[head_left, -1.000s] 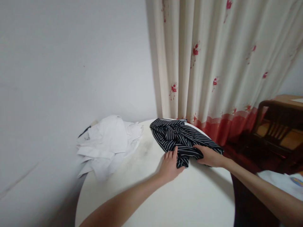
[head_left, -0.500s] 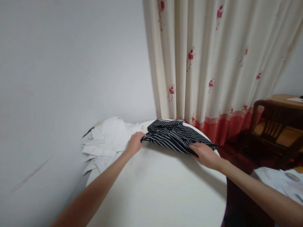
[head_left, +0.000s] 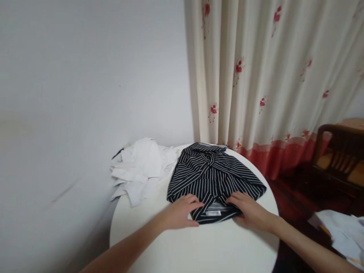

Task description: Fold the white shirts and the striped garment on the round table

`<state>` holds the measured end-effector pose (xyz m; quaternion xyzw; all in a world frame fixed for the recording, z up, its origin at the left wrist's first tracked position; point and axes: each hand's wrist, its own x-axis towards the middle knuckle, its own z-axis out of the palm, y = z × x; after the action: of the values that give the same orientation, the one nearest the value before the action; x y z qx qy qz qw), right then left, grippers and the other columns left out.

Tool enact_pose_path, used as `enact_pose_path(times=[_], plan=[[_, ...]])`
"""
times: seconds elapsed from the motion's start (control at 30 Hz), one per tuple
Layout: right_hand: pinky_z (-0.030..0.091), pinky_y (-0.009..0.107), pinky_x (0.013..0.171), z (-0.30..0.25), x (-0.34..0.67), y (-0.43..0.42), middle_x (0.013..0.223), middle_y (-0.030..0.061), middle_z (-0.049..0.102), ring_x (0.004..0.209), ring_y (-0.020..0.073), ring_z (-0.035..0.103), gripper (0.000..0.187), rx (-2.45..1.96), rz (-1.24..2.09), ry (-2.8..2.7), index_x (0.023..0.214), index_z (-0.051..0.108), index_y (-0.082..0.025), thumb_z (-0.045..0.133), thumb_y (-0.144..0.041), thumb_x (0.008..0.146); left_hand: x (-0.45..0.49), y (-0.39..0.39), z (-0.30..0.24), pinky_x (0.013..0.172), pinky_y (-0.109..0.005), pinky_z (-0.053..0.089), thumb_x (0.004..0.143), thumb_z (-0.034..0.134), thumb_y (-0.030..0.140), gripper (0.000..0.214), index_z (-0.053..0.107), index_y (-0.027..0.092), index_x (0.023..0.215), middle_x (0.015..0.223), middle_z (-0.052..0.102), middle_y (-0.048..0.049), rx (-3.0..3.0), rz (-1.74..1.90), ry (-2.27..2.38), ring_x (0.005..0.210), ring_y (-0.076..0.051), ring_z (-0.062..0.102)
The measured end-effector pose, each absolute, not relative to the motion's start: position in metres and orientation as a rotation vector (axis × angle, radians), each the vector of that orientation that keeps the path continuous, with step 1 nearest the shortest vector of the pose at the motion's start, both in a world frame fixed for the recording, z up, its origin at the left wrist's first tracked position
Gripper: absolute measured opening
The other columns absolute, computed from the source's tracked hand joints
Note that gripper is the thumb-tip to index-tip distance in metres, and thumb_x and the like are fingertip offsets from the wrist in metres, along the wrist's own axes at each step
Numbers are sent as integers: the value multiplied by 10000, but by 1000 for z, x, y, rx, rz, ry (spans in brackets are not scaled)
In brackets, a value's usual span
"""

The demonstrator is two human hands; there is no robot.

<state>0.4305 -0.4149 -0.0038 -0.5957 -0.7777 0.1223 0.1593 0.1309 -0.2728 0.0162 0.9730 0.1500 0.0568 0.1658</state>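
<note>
A black garment with thin white stripes lies spread on the round white table, its collar and label at the near edge. My left hand rests on the garment's near left edge, fingers closed over the fabric. My right hand lies on the near right edge, fingers curled onto the cloth. Both hands touch the garment beside the label.
A heap of white clothes sits at the table's far left against the white wall. A cream curtain with red flowers hangs behind. A dark wooden chair stands at the right, and white cloth lies low right.
The striped garment was bunched and lifted at its left side; it now lies spread flat. My left hand came back from the far left to the near edge.
</note>
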Motion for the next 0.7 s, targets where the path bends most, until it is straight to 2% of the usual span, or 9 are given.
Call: enact_pose_path(times=[0.07, 0.17, 0.27, 0.37, 0.43, 0.5, 0.57, 0.63, 0.7], plan=[[434, 340, 891, -2, 432, -418, 1018, 64, 652, 976, 223, 607, 342, -1704, 370, -2223, 1034, 675, -200, 560, -93, 730, 139, -280, 9, 992, -375, 458, 882, 650, 247, 451, 617, 277, 1330, 1176, 639, -65, 2793, 184, 430, 1115, -244, 579], [438, 286, 806, 9, 434, -427, 940, 38, 652, 883, 188, 616, 276, -1672, 475, -2208, 939, 683, -189, 566, -72, 717, 138, -282, 8, 961, -328, 472, 893, 570, 148, 412, 658, 259, 1280, 1129, 660, -58, 2684, 195, 390, 1056, -211, 617], [454, 257, 733, 23, 434, -441, 914, 19, 670, 820, 169, 622, 247, -1539, 885, -2241, 995, 714, -191, 655, -162, 757, 125, -280, 20, 852, -292, 520, 854, 690, 255, 403, 685, 267, 1257, 1048, 708, -35, 2433, -61, 278, 944, -199, 669], [496, 264, 720, 31, 433, -443, 910, 24, 704, 814, 178, 647, 325, -1369, 1283, -2188, 1100, 724, -195, 698, -383, 838, 116, -273, 36, 786, -286, 556, 843, 740, 385, 508, 645, 261, 1326, 1042, 749, -37, 2139, -358, 172, 883, -198, 710], [514, 309, 832, 29, 434, -429, 990, 45, 717, 908, 198, 654, 332, -1378, 1089, -2080, 1113, 717, -201, 610, -445, 916, 120, -261, 43, 860, -305, 554, 930, 633, 407, 420, 642, 249, 1319, 1117, 745, -48, 2150, -220, 241, 960, -195, 710], [476, 369, 973, 21, 438, -403, 1107, 72, 703, 1035, 216, 633, 309, -1476, 672, -1941, 1138, 696, -203, 496, -374, 976, 130, -241, 42, 991, -341, 505, 992, 524, 384, 350, 652, 243, 1286, 1221, 711, -51, 2340, 120, 426, 1092, -195, 669], [419, 419, 1065, 8, 443, -370, 1200, 107, 673, 1143, 237, 596, 344, -1640, 309, -1820, 1219, 660, -183, 444, -266, 965, 144, -217, 34, 1110, -377, 413, 1007, 478, 360, 360, 629, 235, 1309, 1335, 651, -58, 2550, 420, 624, 1223, -203, 598], [371, 448, 1117, -7, 449, -341, 1312, 151, 614, 1239, 263, 542, 421, -1852, 69, -1715, 1327, 599, -144, 447, -240, 946, 156, -192, 19, 1180, -406, 323, 1011, 456, 356, 418, 563, 222, 1392, 1457, 559, -76, 2696, 490, 764, 1340, -218, 507], [338, 458, 1146, -22, 452, -321, 1439, 181, 520, 1336, 286, 470, 500, -1994, -36, -1707, 1415, 529, -121, 473, -304, 952, 166, -172, 0, 1209, -474, 249, 1017, 433, 406, 482, 488, 238, 1465, 1556, 448, -83, 2761, 386, 901, 1445, -255, 384]])
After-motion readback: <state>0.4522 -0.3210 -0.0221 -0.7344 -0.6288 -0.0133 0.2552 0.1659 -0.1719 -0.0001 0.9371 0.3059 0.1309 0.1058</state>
